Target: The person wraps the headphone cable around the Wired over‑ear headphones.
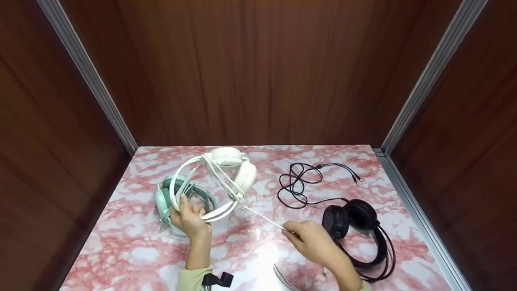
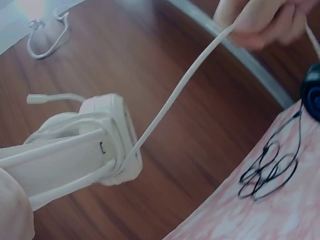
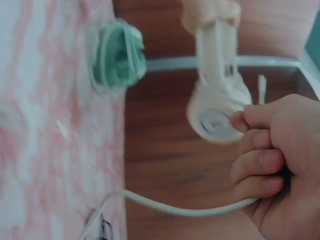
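My left hand (image 1: 190,218) grips the headband of a pair of white headphones (image 1: 244,178), held up above the table. White cable is wound around the earcups and band. In the head view my right hand (image 1: 313,242) pinches the white cable (image 1: 262,216), which runs taut from the headphones. Its other end trails from the curled fingers (image 3: 262,159) of my right hand in the right wrist view. A short cable plug (image 2: 37,99) sticks out beside an earcup in the left wrist view. Behind my left hand lie green headphones (image 1: 162,202) with their cable wrapped round them.
Black headphones (image 1: 360,214) lie at the right of the marbled table (image 1: 141,254), their black cable (image 1: 297,184) loosely looped behind them. Part of a white cable (image 1: 282,278) shows near the front edge. Dark wood-look panels (image 1: 258,72) with metal corner strips enclose the back and sides.
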### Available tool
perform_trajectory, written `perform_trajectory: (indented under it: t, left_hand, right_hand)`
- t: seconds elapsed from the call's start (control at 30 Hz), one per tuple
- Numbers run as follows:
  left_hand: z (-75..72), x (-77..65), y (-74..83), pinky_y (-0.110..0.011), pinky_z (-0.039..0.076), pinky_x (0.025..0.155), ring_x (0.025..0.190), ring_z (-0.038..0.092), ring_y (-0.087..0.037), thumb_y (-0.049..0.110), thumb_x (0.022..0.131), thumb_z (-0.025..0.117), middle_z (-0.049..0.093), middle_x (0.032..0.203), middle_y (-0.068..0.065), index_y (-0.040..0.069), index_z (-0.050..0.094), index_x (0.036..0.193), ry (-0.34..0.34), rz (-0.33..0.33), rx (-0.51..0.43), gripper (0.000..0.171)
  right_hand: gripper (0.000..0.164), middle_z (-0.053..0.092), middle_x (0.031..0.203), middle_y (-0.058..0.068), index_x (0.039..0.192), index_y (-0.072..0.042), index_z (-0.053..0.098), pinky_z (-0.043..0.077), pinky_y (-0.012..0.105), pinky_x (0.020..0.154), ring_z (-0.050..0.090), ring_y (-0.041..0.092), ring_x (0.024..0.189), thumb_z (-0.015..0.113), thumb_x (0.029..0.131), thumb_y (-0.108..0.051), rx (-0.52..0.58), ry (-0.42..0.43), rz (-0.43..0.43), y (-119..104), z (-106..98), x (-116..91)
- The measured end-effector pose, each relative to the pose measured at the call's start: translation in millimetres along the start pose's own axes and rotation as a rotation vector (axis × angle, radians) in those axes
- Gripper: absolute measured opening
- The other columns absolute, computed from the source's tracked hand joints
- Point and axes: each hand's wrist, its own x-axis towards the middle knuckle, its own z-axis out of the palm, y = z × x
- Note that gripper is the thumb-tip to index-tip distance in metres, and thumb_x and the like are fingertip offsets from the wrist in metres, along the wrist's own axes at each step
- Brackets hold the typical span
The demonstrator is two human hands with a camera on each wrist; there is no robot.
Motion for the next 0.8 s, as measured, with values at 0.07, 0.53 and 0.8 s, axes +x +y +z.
perform_trajectory:
  t: [0.07, 0.53, 0.8]
  left_hand:
    - [-2.7, 2.1, 2.8, -0.017, 0.027, 0.034, 0.039, 0.028, -0.004, 0.011, 0.096, 0.059, 0.032, 0.051, 0.005, 0.007, 0.048, 0.077, -0.005, 0.028, 0.045, 0.023]
    - [-5.8, 31.0, 7.1, -0.029, 0.052, 0.072, 0.084, 0.062, -0.023, 0.002, 0.088, 0.065, 0.067, 0.096, -0.012, -0.006, 0.065, 0.109, 0.019, 0.291, 0.348, 0.022]
    - [-9.8, 24.2, 14.9, -0.026, 0.048, 0.087, 0.096, 0.061, -0.015, -0.006, 0.084, 0.064, 0.064, 0.112, -0.022, -0.014, 0.057, 0.121, -0.046, 0.378, 0.519, 0.038]
  right_hand:
    - [0.011, 0.042, 0.059, -0.022, 0.082, -0.027, 0.066, 0.034, 0.019, 0.046, 0.038, -0.004, 0.05, 0.067, 0.092, -0.024, -0.044, 0.03, -0.025, 1, -8, -3]
    - [0.003, 0.062, 0.069, -0.018, 0.09, -0.025, 0.074, 0.049, 0.025, 0.054, 0.051, -0.003, 0.057, 0.072, 0.088, -0.026, -0.238, 0.142, -0.037, 12, -75, -1]
    - [0.009, 0.069, 0.08, -0.015, 0.092, -0.022, 0.076, 0.052, 0.028, 0.059, 0.059, -0.003, 0.064, 0.077, 0.083, -0.021, -0.192, 0.13, -0.042, 15, -108, -7]
